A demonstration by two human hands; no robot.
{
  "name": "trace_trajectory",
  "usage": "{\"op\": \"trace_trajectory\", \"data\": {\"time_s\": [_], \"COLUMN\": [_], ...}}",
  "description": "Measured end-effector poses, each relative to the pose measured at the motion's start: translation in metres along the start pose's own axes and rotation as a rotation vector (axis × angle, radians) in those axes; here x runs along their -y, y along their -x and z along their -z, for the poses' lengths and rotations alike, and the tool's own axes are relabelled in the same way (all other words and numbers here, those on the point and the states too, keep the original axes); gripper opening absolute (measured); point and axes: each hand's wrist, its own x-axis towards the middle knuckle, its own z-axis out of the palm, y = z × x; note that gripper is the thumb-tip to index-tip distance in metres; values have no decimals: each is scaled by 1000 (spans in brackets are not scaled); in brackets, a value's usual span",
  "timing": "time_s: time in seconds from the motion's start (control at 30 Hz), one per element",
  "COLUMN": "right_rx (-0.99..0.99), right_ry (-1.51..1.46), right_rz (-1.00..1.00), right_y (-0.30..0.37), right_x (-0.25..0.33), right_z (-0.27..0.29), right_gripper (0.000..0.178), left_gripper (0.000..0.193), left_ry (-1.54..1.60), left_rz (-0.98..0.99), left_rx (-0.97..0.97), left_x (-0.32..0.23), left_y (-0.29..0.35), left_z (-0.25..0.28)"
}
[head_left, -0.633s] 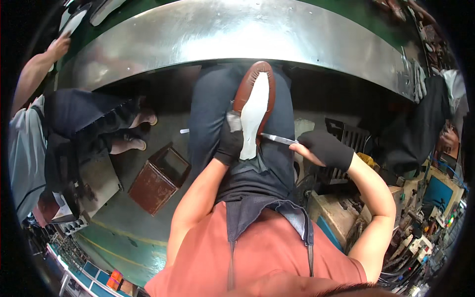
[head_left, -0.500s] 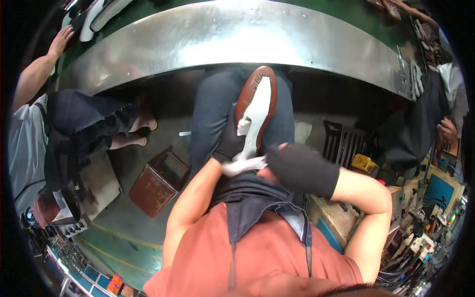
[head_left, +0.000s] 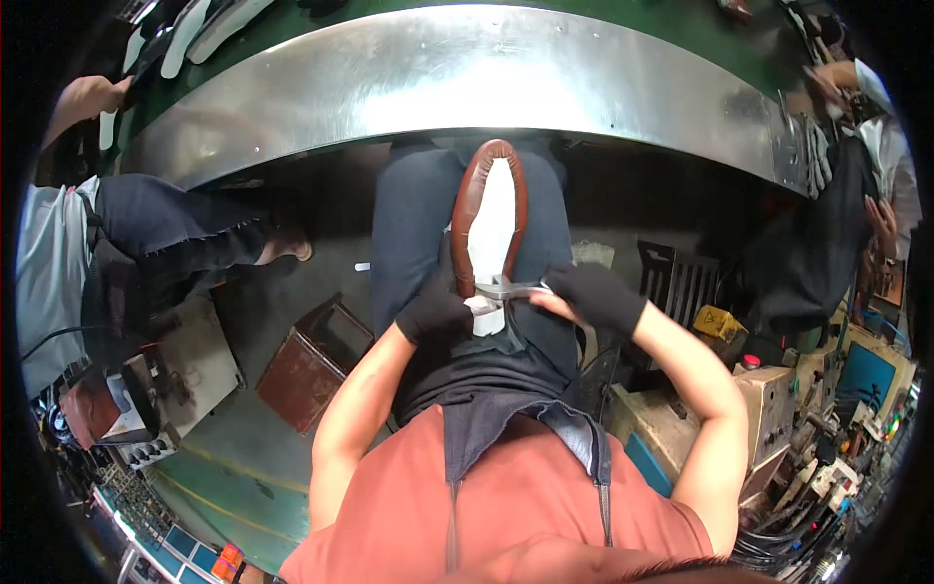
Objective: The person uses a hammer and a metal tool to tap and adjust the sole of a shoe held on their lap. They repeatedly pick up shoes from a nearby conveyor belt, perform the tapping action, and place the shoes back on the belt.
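Note:
A brown shoe upper (head_left: 465, 216), drawn over a last with a white sole face (head_left: 491, 219), lies sole up along my thighs, toe pointing away from me. My left hand (head_left: 435, 310), in a black fingerless glove, is closed round its heel end from the left; something white covers the thumb. My right hand (head_left: 590, 298), gloved likewise, grips the handle of grey metal pincers (head_left: 510, 288). Their head rests at or just over the sole near the heel, beside my left thumb. Whether the jaws hold the edge of the upper cannot be made out.
A metal-edged bench (head_left: 428, 83) with a green top runs across in front. A brown metal box (head_left: 309, 365) stands on the floor at left, a dark slatted chair (head_left: 666, 292) and machinery (head_left: 769, 414) at right. Other people work on both sides.
My right hand has moved slightly away from my body, and the pincers now show clearly at the heel. The shoe has turned slightly leftward at the toe and shifted nearer to me.

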Motion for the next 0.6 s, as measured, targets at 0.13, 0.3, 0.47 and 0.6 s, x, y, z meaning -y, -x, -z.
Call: {"op": "trace_trajectory", "data": {"time_s": [0.13, 0.3, 0.47, 0.6], "right_rx": [-231, -576, -395, -313], "right_ry": [-897, -841, -917, -892], "right_rz": [-764, -798, -791, -729], "right_y": [57, 59, 59, 42], "right_x": [32, 38, 27, 29], "right_z": [-62, -104, -91, -58], "right_gripper": [45, 60, 53, 51], "left_gripper": [53, 59, 38, 37], "left_ry": [163, 452, 584, 112], "left_rz": [158, -44, -19, -540], "left_rx": [-95, -257, -18, -75], "left_x": [-11, 3, -173, -209], "left_y": [-1, -21, -152, -217], "left_z": [-4, -9, 26, 23]}}
